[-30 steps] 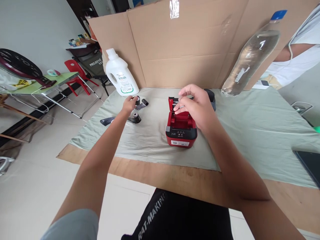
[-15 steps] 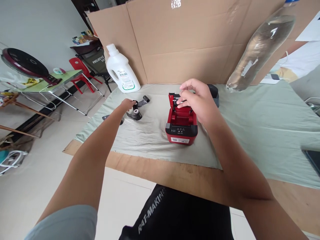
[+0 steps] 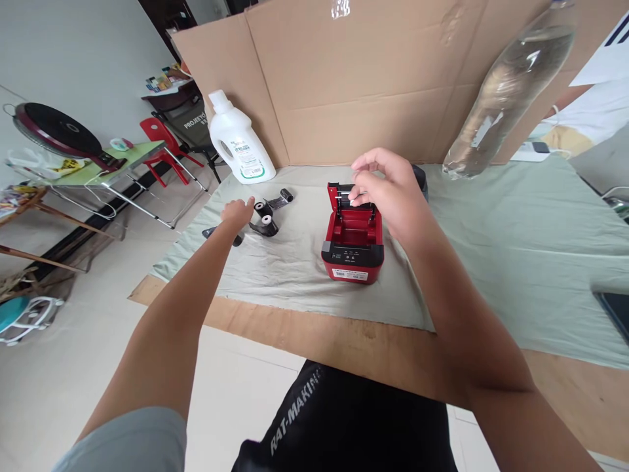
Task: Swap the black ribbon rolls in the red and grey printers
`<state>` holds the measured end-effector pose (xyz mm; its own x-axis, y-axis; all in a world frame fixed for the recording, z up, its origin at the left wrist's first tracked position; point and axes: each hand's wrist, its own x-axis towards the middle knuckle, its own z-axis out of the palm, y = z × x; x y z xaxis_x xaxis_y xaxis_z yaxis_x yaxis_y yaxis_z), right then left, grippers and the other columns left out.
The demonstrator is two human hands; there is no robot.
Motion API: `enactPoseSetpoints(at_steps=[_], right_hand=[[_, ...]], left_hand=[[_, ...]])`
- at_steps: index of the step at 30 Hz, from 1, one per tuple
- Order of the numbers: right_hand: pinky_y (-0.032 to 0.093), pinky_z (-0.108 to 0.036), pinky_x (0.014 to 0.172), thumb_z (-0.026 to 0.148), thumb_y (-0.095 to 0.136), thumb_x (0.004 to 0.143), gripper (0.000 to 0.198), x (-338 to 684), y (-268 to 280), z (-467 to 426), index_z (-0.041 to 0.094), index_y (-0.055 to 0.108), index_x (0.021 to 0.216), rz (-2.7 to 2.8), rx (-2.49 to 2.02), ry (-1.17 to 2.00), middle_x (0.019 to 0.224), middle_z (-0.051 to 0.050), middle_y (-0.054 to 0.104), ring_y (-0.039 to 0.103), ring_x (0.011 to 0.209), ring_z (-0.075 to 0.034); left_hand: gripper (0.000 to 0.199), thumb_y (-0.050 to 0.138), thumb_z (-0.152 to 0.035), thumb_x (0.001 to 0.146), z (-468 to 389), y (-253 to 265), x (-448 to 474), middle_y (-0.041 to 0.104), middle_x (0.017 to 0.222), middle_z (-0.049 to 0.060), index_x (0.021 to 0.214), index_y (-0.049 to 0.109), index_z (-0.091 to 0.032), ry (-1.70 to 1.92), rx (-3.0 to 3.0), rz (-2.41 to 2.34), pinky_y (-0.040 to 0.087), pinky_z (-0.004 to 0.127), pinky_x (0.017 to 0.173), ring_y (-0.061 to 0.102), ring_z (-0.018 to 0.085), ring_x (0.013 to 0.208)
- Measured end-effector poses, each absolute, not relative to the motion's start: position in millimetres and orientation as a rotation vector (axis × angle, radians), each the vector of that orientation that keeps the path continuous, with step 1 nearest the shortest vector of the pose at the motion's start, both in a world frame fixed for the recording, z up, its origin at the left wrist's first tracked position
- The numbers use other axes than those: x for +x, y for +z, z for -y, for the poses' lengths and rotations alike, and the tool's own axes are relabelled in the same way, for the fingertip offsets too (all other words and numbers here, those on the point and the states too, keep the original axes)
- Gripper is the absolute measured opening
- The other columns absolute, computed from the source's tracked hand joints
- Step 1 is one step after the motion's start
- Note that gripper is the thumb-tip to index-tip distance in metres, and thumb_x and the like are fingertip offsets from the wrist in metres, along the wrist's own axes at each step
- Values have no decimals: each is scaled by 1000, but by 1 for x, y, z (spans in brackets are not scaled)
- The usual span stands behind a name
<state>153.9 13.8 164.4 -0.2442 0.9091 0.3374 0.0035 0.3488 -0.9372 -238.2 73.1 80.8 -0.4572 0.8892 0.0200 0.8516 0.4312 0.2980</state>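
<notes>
My right hand (image 3: 386, 183) is over the raised lid of a small red and black label printer (image 3: 352, 255). Its fingers are curled, with a tiny pale bit at the tips that I cannot make out. The printer's red inner bay faces up. To the left, my left hand (image 3: 238, 212) is beside two black ribbon rolls (image 3: 268, 225) with white cores, its thumb apart from the fingers and no roll in it. A strip of dark film runs to a small black spool (image 3: 286, 195) behind them. A dark object (image 3: 236, 240) lies partly hidden under my left forearm.
A white detergent bottle (image 3: 240, 141) stands at the back left, before a cardboard panel (image 3: 354, 98). A large clear water bottle (image 3: 508, 98) leans at the back right. A dark flat device (image 3: 614, 311) lies at the right edge of the cloth (image 3: 491, 262).
My left hand has let go of the ribbon roll and moved a little left and down from it. My right hand stays over the printer lid. The view has shifted slightly.
</notes>
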Motion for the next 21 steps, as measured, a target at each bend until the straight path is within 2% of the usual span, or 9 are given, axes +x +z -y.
enactPoseSetpoints(at_steps=[2, 3, 6, 9, 12, 16, 18, 21], right_hand=[[60, -32, 70, 30, 66, 91, 10, 157, 167, -14, 23, 59, 95, 1527, -864, 1092, 106, -5, 60, 65, 77, -15], [60, -32, 70, 28, 66, 91, 10, 158, 169, -14, 23, 59, 95, 1511, -867, 1092, 106, -5, 59, 65, 75, -14], [59, -32, 70, 32, 68, 92, 13, 162, 171, -16, 23, 59, 95, 1509, -850, 1079, 102, -4, 59, 65, 76, -16], [58, -33, 71, 37, 70, 92, 17, 165, 172, -17, 24, 59, 94, 1515, -820, 1074, 96, -3, 60, 66, 78, -17], [56, -31, 70, 36, 70, 90, 16, 165, 172, -15, 23, 61, 91, 1559, -806, 1100, 92, -2, 62, 63, 76, -15], [53, -29, 69, 35, 68, 90, 13, 165, 171, -13, 22, 64, 90, 1680, -848, 1137, 91, -2, 66, 62, 74, -15], [52, -28, 69, 37, 65, 91, 16, 165, 169, -13, 22, 66, 94, 1724, -878, 1163, 92, -2, 68, 62, 75, -14], [49, -28, 70, 42, 62, 93, 24, 165, 167, -13, 21, 70, 102, 1850, -916, 1153, 92, -2, 68, 61, 74, -14]], left_hand=[[48, 39, -54, 100, -57, 86, -229, 67, 125, 22, 119, 62, -16, 486, 1719, -2556, 36, 50, 111, 55, 38, 128], [48, 40, -55, 100, -49, 86, -224, 71, 121, 17, 123, 62, -19, 472, 1836, -2494, 34, 48, 113, 58, 35, 124], [45, 56, -60, 92, -27, 80, -209, 76, 99, 9, 119, 68, -26, 180, 2063, -2303, 31, 48, 113, 66, 33, 107], [33, 67, -49, 87, -14, 72, -195, 76, 96, 7, 111, 69, -26, 129, 2154, -2336, 33, 49, 111, 69, 32, 100], [28, 70, -41, 87, -6, 73, -175, 76, 95, 4, 110, 66, -26, 577, 2203, -2225, 37, 49, 109, 71, 28, 95], [40, 76, -48, 86, -2, 84, -128, 71, 103, 4, 113, 57, -25, 1563, 2097, -1519, 52, 40, 92, 71, 22, 94], [41, 79, -45, 86, -1, 89, -99, 70, 105, 4, 111, 53, -26, 1773, 2076, -1199, 54, 37, 87, 71, 20, 98], [24, 72, -35, 93, 0, 90, -60, 71, 109, 5, 102, 52, -26, 1802, 2261, -1012, 53, 39, 90, 70, 21, 103]])
